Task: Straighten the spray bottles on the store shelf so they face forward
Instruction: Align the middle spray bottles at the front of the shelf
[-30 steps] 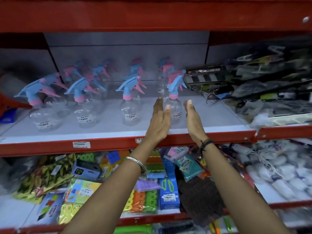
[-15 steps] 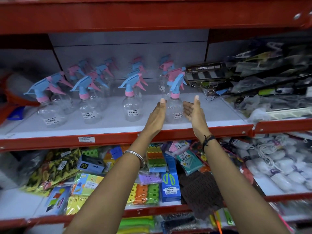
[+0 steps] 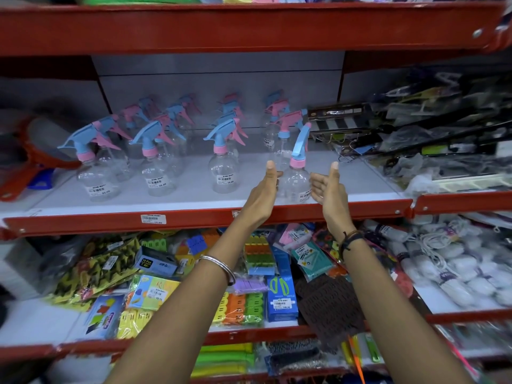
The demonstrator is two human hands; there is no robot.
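Observation:
Several clear spray bottles with blue and pink trigger heads stand in rows on the white shelf [image 3: 194, 202]. The front right spray bottle [image 3: 297, 181] stands near the shelf's front edge, its blue head pointing up and right. My left hand [image 3: 263, 194] is open just left of that bottle, palm toward it, fingers close to its side. My right hand [image 3: 328, 187] is open just right of it, palm inward, thumb up. Neither hand clearly grips the bottle. Other front bottles [image 3: 223, 173] [image 3: 156, 176] [image 3: 95, 181] have their nozzles pointing left.
Packaged hooks and racks [image 3: 415, 134] crowd the shelf's right part. An orange item [image 3: 25, 167] lies at the left. The red shelf lip [image 3: 194, 217] runs along the front, with another red shelf [image 3: 249, 26] overhead. Below are stacked coloured packets [image 3: 249, 273].
Both hands have spread apart slightly and drawn back a little from the front right bottle. The camera view has shifted, and the bottles stay where they were.

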